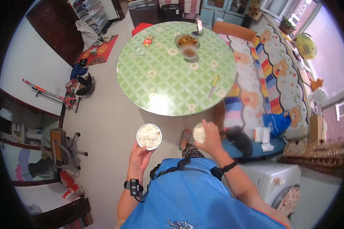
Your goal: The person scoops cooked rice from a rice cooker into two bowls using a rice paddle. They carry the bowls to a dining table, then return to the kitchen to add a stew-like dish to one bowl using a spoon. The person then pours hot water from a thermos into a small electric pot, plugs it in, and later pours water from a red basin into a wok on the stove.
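Observation:
A white bowl of cooked rice (149, 136) rests in my left hand (140, 159), with the fingers under and against its near side. My right hand (211, 138) grips a second bowl of rice (199, 133), its fingers reaching over the top and hiding the right part. Both bowls are upright, held in front of my body and short of the round table (160, 83) with its green patterned cover. On that table stand a glass bowl of cooked food (186, 39) and a smaller bowl of brownish contents (190, 52), which looks blurred.
A knife with a yellow handle (214, 86) lies at the table's right side. Farther back are a phone on a stand (199, 27) and a small red packet (147, 41). A cushioned bench (246, 86) borders the right; an office chair (60, 148) stands left.

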The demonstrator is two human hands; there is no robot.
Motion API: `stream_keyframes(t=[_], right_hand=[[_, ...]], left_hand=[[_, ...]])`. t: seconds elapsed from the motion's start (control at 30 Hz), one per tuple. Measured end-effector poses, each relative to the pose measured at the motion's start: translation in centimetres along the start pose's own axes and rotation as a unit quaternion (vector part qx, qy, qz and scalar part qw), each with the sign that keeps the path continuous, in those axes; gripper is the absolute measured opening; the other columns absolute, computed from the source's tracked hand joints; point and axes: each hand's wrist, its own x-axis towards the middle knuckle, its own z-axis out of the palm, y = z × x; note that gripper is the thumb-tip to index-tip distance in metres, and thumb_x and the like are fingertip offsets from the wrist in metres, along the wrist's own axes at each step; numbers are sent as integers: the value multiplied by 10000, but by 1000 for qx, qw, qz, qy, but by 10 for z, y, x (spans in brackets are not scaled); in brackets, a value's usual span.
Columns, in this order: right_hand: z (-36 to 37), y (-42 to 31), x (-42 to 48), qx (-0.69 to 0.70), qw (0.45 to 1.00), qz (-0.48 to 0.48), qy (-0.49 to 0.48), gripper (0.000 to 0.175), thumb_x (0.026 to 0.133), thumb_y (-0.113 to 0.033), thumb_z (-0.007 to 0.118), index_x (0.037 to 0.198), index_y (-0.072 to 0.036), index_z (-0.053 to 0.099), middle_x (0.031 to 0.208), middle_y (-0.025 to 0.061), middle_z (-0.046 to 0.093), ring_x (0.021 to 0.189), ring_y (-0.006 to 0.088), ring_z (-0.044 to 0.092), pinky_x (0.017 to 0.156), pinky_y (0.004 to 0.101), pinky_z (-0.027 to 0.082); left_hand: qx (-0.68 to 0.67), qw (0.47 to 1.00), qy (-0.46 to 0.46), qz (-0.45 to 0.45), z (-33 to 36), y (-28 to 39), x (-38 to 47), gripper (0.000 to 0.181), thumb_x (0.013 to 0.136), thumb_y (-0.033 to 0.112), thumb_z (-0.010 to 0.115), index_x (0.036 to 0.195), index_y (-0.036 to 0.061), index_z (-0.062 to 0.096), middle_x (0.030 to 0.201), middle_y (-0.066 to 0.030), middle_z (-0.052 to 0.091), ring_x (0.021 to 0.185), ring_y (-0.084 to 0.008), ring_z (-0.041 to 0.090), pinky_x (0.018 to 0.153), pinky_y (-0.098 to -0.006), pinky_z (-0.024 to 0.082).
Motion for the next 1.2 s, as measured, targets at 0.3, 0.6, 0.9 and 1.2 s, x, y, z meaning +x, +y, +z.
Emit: stream_keyframes(t=[0.3,0.6,0.9,1.2], right_hand=[[52,101,218,-26,998,-7,-52,1083,658,-361,892,1585,-117,388,1436,295,447,1290,479,466,1097,543,424],[25,165,367,-31,998,39,37,1067,720,-428,899,1580,-80,371,1546,323,383,1411,498,394,1173,547,347],[-13,170,267,-56,978,137,148,772,884,-228,784,1515,46,434,1507,320,472,1404,486,436,1189,518,341],[36,16,94,-47,904,424,20,696,931,-215,752,1516,10,451,1514,255,505,1402,450,464,1188,498,356]], left_hand=[[-4,996,88,-12,51,15,138,714,848,-20,585,1536,18,397,1523,-188,510,1409,-366,516,1176,-538,445],[32,993,87,-70,79,39,275,673,882,-55,492,1543,-1,375,1544,-200,483,1420,-363,506,1190,-520,433],[37,996,-41,-65,83,57,491,662,913,-39,460,1566,-3,360,1570,-184,463,1449,-324,471,1190,-463,438],[107,993,-13,-50,106,68,690,550,1024,-39,491,1553,44,366,1458,-153,536,1296,-322,594,1046,-439,577]])
